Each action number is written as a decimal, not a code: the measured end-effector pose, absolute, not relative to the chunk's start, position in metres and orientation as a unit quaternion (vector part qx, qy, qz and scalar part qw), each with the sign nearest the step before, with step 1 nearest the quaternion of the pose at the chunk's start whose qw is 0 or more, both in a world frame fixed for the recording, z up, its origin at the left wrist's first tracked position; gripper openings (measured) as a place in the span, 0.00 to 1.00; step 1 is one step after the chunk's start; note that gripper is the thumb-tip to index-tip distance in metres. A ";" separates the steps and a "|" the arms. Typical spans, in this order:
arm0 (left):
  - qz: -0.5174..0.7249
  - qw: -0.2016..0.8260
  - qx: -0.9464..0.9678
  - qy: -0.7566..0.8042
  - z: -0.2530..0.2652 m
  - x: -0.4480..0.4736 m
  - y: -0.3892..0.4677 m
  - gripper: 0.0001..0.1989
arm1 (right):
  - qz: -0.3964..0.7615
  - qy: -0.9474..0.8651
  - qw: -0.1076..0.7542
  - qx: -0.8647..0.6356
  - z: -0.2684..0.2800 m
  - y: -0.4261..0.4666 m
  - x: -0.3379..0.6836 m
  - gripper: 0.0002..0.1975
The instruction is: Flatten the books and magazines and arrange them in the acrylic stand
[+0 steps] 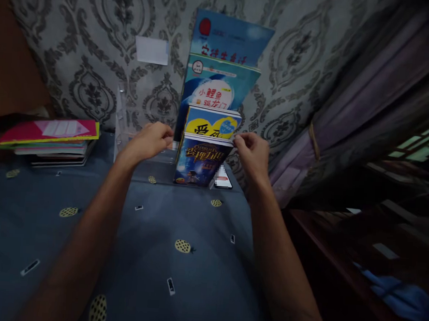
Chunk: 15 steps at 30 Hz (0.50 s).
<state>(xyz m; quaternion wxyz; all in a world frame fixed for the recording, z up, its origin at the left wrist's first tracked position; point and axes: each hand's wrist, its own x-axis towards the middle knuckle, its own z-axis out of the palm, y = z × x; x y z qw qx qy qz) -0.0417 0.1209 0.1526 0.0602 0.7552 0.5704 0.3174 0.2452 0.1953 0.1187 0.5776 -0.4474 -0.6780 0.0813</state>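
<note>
A dark blue book (200, 162) with gold lettering stands upright at the front of a clear stepped stand (120, 121). Behind it rise a yellow-and-blue book (193, 120), a teal book (246, 77) and a taller blue book (233, 33), one above another. My left hand (152, 140) is just left of the books, fingers loosely bent and holding nothing visible, with a small gap to the covers. On the other side my right hand (252, 153) has its fingers curled together, tips at the right edge near the front book's upper corner. What they pinch, if anything, is hidden.
To the left lies a stack of books (63, 144), a pink cover on top. A phone (223, 178) with a lit screen sits behind the front book's right side. A white card (152, 50) is on the patterned wall. A tied curtain (314, 137) hangs at right.
</note>
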 end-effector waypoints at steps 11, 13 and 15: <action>0.134 0.058 0.759 0.634 0.116 -0.042 0.123 0.16 | 0.155 -0.584 0.655 -0.453 0.069 0.189 0.250 0.19; 0.120 0.066 0.755 0.642 0.108 -0.039 0.120 0.16 | 0.163 -0.587 0.644 -0.462 0.054 0.186 0.250 0.22; 0.110 0.074 0.754 0.643 0.105 -0.035 0.117 0.16 | 0.164 -0.605 0.624 -0.466 0.042 0.184 0.249 0.25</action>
